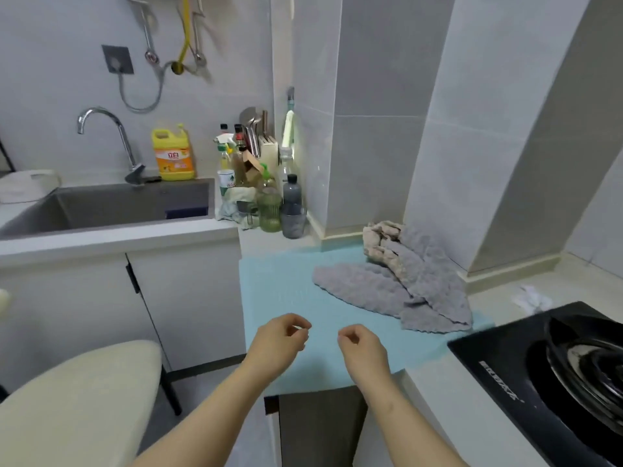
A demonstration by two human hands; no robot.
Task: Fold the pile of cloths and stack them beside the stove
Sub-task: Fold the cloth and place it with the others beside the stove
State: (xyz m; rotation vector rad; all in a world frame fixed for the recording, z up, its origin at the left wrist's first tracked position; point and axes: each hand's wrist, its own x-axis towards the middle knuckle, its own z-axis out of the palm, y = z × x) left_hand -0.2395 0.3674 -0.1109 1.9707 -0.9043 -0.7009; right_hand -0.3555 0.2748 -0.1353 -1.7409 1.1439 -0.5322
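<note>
**Task items.** The pile of cloths (397,284) is found unfolded at the far right of a pale blue mat (279,291), pushed against the foot of the tiled wall column. Grey cloth is spread loosely toward the front, and a beige cloth (379,242) is bunched at the back. Nothing in the pile is judged to have been folded. The stove (505,365) is set just to the right of the mat. The mat is therefore taken to serve as the folding surface, close to where the stack is wanted.

**Hands.** The left hand (281,338) and the right hand (362,345) are held side by side over the near, bare part of the mat, apart from the pile. The fingers of both are loosely curled and nothing is seen to be held in either (no cloth is touched). The posture is read as readiness to reach for a first cloth.

**Writing.** A yellow detergent bottle (173,156) behind the sink (101,230) bears a red label on which the characters 立白 can be read. White lettering is printed near the stove's front edge, but it cannot be made out. Labels on the corner bottles (269,203) are too small to be read.
</note>
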